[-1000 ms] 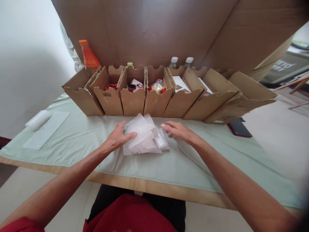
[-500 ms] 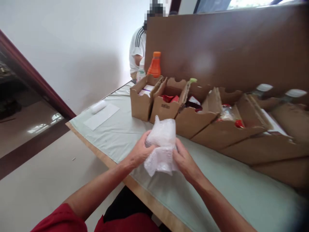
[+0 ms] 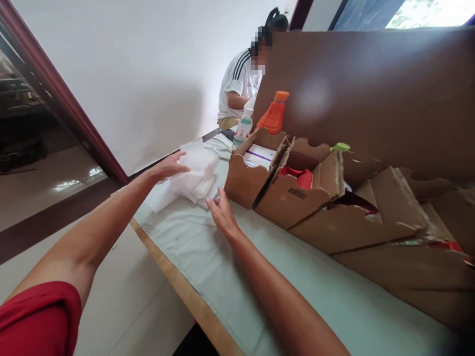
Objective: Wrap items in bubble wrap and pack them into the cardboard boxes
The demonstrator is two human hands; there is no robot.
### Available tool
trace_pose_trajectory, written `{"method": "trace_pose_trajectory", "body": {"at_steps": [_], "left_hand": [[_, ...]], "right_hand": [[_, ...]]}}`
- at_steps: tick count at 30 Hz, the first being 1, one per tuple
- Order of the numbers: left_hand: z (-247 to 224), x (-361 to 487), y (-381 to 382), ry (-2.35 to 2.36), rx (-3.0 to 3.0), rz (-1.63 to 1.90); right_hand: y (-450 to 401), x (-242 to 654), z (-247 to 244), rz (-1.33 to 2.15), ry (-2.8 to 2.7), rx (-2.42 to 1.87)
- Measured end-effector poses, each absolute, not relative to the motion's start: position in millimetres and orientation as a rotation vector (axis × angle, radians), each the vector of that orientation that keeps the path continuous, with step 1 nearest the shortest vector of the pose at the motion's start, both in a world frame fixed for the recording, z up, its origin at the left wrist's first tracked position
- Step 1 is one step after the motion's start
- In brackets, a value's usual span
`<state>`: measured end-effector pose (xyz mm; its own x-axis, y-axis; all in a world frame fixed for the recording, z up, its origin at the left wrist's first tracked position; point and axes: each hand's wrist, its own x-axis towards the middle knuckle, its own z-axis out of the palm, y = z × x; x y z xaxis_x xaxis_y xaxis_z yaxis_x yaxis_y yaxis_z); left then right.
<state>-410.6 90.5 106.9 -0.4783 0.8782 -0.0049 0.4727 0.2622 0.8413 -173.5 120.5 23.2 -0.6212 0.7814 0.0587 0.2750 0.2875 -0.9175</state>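
Note:
A bundle of translucent white bubble wrap lies toward the far left end of the cloth-covered table, by the wall. What it wraps cannot be made out. My left hand reaches over its left side, thumb and fingers apart, at or just above the plastic. Close to the bundle's lower right edge is my right hand, its thumb and fingers parted and nothing gripped between them. Flat bubble wrap spreads out under the bundle's left side.
Several cardboard bins stand along the right; the nearest bin holds white boxes, another a red package. Behind them are an orange bottle, a clear bottle and a tall cardboard panel. A person sits beyond.
Both hands have moved away to the far left with the bubble-wrapped bundle, which now lies on the table end. Their grip has loosened. The view has turned left.

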Motion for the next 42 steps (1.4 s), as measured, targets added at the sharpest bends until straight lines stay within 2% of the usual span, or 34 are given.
{"method": "trace_pose_trajectory", "body": {"at_steps": [5,13,24,32,37,42], "left_hand": [[91,-415,125,1.995,1.402,0.922],[105,-418,168,2.005,1.569,0.699],[120,-403,121,2.097,1.580,0.585],[110,-386,105,2.356,2.025,0.313],[133,-387,114,2.561,1.997,0.308],[150,-379,114,2.384,2.129,0.064]], "right_hand": [[112,-147,-3,1.165,-2.204,-0.786],[127,-187,-1,0.974,-2.382,-0.666],[124,-171,-2,0.878,-2.394,-0.712],[126,-172,-3,0.855,-2.378,-0.735],[125,-171,-2,0.837,-2.372,-0.733],[125,-171,0,0.819,-2.376,-0.729]]}}
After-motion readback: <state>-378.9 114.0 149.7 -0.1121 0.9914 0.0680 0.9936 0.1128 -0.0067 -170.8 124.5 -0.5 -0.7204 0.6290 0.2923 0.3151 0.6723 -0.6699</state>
